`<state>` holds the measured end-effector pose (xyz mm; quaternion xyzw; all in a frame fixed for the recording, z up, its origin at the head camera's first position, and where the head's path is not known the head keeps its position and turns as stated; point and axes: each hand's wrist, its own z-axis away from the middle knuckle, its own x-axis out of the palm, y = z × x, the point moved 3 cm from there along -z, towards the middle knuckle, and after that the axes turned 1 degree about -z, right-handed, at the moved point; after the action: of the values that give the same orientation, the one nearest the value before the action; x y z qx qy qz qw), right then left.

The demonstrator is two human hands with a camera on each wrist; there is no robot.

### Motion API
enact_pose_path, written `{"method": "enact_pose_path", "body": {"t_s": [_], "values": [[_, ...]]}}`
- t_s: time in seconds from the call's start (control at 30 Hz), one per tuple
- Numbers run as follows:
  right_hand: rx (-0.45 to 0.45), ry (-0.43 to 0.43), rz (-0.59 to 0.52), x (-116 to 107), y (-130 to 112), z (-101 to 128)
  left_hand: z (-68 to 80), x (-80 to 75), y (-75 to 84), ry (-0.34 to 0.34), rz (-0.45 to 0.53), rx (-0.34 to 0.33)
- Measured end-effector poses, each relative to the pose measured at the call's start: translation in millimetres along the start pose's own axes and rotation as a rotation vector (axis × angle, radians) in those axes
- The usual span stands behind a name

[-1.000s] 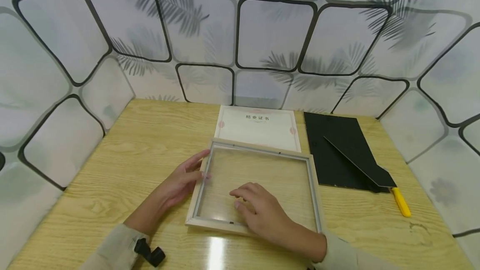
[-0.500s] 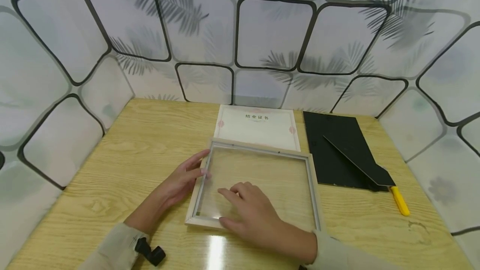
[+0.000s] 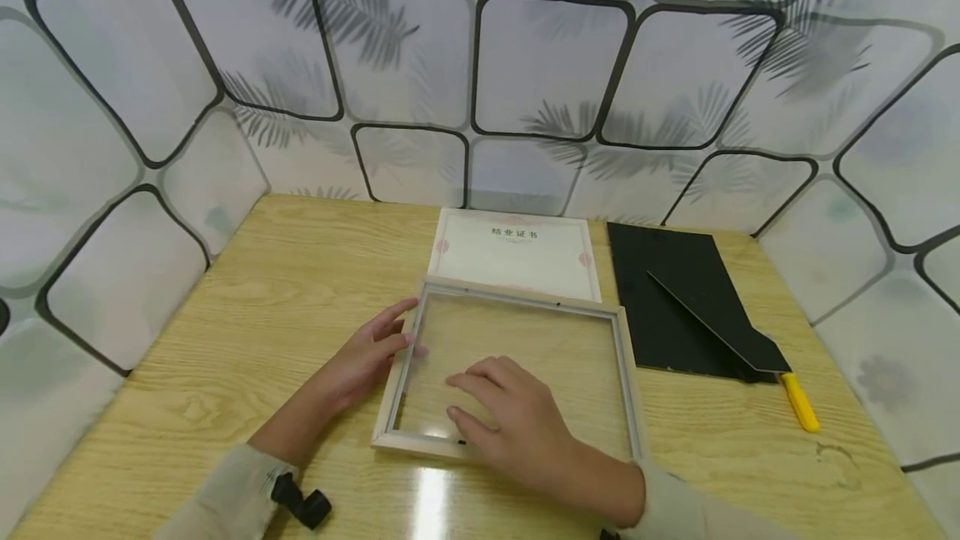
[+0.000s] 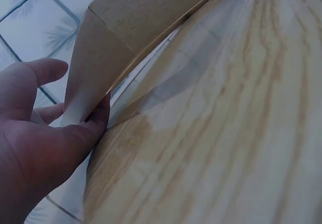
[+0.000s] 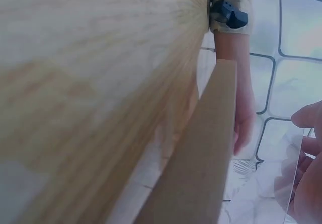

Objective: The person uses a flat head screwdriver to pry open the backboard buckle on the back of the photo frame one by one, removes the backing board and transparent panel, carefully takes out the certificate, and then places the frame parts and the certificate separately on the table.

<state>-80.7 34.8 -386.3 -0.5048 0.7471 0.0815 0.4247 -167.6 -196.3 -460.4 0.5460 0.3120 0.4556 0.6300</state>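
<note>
A light wooden picture frame (image 3: 627,373) with a clear pane (image 3: 558,352) lies flat in the middle of the table. My left hand (image 3: 371,357) rests against the frame's left rail, its fingers straight and touching the wood. In the left wrist view, that hand (image 4: 45,133) presses on the frame's outer side (image 4: 126,32). My right hand (image 3: 510,419) lies on the pane near the front rail, with its fingers loosely spread. In the right wrist view, the fingertips (image 5: 308,194) sit at the pane's edge beside the front rail (image 5: 201,168).
A white certificate (image 3: 517,252) lies behind the frame. To the right is a black backing board (image 3: 671,298) with its stand leg raised, and a yellow-handled tool (image 3: 799,403) pokes out from under it. Patterned walls (image 3: 525,65) close in the table (image 3: 285,273) on three sides.
My right hand has slid a little to the left across the pane. The left hand and the frame have stayed where they were.
</note>
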Motion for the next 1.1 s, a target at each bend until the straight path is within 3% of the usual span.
{"method": "enact_pose_path", "body": {"t_s": [0.17, 0.43, 0.6, 1.1], "values": [[-0.013, 0.022, -0.026, -4.8, -1.4, -3.1, 2.7, -2.0, 0.6, 0.067, -0.146, 0.012], [-0.085, 0.097, -0.065, -7.7, -3.6, -6.0, 7.1, -2.3, 2.9, 0.104, -0.298, 0.062], [-0.091, 0.1, -0.064, -6.8, -3.9, -5.4, 9.0, -3.2, 7.6, 0.151, -0.379, 0.099], [-0.111, 0.069, -0.055, -0.5, -2.6, -1.8, 7.2, 2.3, 8.2, 0.193, -0.393, 0.085]]}}
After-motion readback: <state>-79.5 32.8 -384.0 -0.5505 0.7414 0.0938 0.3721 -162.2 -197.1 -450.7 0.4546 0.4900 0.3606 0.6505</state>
